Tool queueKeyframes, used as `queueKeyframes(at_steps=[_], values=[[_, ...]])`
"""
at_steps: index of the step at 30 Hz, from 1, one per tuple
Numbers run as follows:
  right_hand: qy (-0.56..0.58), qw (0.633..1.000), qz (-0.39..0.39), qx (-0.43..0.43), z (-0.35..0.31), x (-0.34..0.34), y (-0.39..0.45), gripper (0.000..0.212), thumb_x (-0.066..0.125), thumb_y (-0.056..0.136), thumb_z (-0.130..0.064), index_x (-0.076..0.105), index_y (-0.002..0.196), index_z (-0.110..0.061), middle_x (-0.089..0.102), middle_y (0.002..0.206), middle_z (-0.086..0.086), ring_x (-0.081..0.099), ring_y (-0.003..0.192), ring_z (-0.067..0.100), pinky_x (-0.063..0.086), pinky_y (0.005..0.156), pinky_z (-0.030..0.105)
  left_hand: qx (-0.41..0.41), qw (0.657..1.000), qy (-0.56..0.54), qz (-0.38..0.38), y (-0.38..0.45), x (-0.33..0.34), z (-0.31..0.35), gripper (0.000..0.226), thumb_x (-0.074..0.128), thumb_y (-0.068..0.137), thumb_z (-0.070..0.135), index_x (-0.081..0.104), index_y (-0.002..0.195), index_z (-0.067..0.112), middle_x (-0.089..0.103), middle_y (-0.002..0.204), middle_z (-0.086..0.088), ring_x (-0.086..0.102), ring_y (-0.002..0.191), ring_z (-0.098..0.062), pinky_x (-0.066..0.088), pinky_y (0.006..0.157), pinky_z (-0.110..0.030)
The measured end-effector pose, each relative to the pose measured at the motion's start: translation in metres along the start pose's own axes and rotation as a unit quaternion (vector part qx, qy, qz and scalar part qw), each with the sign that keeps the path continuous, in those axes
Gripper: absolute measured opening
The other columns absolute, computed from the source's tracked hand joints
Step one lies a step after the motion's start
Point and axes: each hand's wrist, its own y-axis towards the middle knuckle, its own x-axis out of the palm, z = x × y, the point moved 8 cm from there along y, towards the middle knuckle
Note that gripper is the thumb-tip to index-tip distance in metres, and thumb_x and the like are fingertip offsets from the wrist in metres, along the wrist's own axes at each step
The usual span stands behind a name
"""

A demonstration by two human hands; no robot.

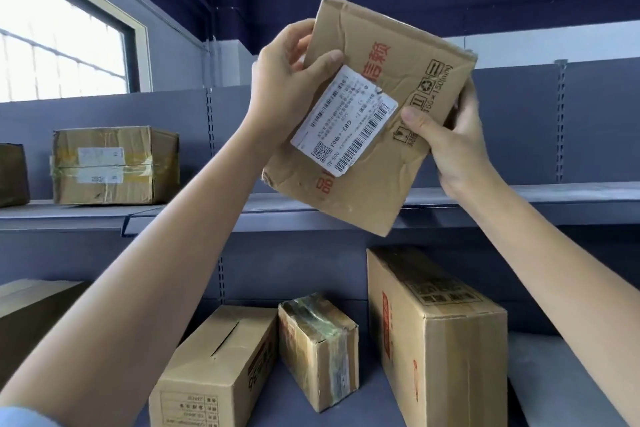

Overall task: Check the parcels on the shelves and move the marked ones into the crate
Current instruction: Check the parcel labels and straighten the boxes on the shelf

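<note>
I hold a creased, flat cardboard parcel up in front of the upper shelf, tilted, with red print and a white shipping label facing me. My left hand grips its upper left edge, thumb on the front near the label. My right hand grips its right edge, thumb on the front. No crate is in view.
On the upper grey shelf at the left sit a taped box and a dark box. The lower shelf holds a long box, a small taped box, a tall box and another at far left.
</note>
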Motion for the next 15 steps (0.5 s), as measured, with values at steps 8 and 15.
queueKeyframes(at_steps=[8, 15], values=[[-0.076, 0.997, 0.015, -0.025, 0.009, 0.010, 0.011, 0.051, 0.059, 0.088, -0.017, 0.039, 0.135, -0.014, 0.060, 0.124, 0.000, 0.059, 0.111, 0.011, 0.050, 0.095, 0.034, -0.082, 0.996, -0.046, -0.009, -0.017, 0.005, -0.051, 0.042, 0.060, 0.084, 0.025, 0.047, 0.123, 0.031, 0.068, 0.110, 0.002, 0.067, 0.098, -0.017, 0.053, 0.087, -0.047], [-0.187, 0.980, -0.053, 0.053, 0.066, 0.026, 0.005, 0.058, 0.051, 0.090, -0.041, 0.035, 0.141, -0.019, 0.056, 0.131, -0.004, 0.054, 0.117, 0.013, 0.045, 0.101, 0.038, -0.194, 0.975, -0.103, -0.032, -0.048, 0.006, -0.111, 0.040, 0.048, 0.094, 0.008, 0.035, 0.125, 0.030, 0.063, 0.112, 0.000, 0.061, 0.105, -0.017, 0.051, 0.090, -0.039]])
